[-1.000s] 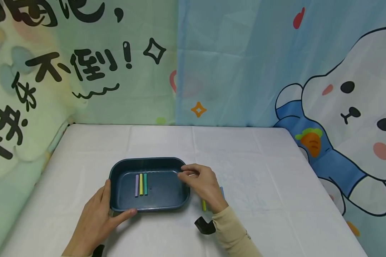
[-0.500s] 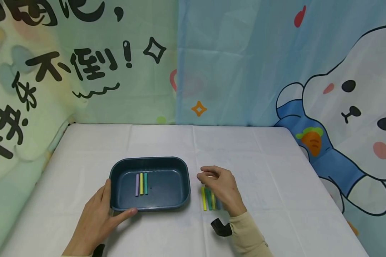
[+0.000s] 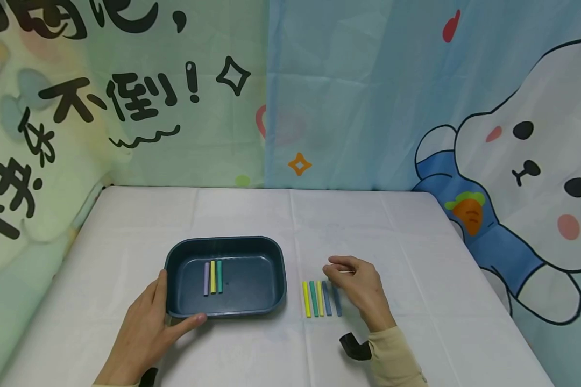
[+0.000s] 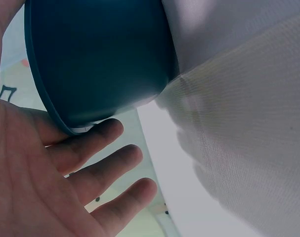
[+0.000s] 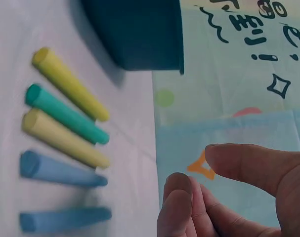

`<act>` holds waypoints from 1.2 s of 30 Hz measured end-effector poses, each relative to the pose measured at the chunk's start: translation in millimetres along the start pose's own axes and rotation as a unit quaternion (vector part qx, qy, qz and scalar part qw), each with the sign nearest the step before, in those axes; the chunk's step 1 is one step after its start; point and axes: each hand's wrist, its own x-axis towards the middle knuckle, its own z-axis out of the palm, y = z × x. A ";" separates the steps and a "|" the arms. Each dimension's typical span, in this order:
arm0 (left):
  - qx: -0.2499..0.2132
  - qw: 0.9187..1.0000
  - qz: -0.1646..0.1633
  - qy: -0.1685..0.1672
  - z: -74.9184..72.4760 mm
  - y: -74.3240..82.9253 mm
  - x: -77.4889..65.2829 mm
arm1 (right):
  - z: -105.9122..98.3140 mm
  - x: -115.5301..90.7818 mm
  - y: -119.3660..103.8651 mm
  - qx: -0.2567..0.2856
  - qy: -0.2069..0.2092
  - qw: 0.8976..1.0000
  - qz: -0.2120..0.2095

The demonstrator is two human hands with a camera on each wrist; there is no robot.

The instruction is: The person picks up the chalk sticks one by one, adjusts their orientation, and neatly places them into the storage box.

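Note:
In the head view a dark blue tray (image 3: 254,282) holds three chalk sticks: purple (image 3: 206,279), yellow (image 3: 213,277) and green (image 3: 220,277). My left hand (image 3: 142,322) rests against its near left corner, thumb along the front and fingers at the left side. In the left wrist view those fingers look fairly straight. Right of the tray lies a row of chalk: yellow (image 3: 306,299), green (image 3: 313,299), pale yellow (image 3: 320,299), and two blue sticks, one (image 5: 63,169) beside the other (image 5: 65,219). Just above the row's right end hovers my right hand (image 3: 360,287), thumb and fingers apart, holding nothing.
A white cloth (image 3: 368,226) covers the table. Printed curtains hang behind it and along both sides, with lettering at left and a cartoon bear (image 3: 552,161) at right. Black straps (image 3: 355,346) show at the wrists.
My right hand has moved right, from the tray's right rim to the chalk row's right end, uncovering the row. The left hand and the tray have not moved.

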 end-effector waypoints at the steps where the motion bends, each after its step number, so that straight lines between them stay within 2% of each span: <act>1: 0.000 1.000 0.001 0.000 0.0 -0.1 -0.1 | -1.7 -0.5 2.0 -0.002 0.001 1.000 0.003; 7: -0.003 1.000 0.004 0.003 0.2 -0.3 -0.1 | -8.1 -2.7 13.8 -0.008 0.006 1.000 0.018; 19: -0.007 1.000 0.004 0.001 -0.3 -0.9 -0.4 | -7.5 -6.7 30.3 -0.087 0.015 0.995 0.036; 36: -0.017 0.999 0.022 0.019 1.6 -4.2 0.0 | 3.0 -3.7 34.8 -0.144 0.021 0.989 -0.006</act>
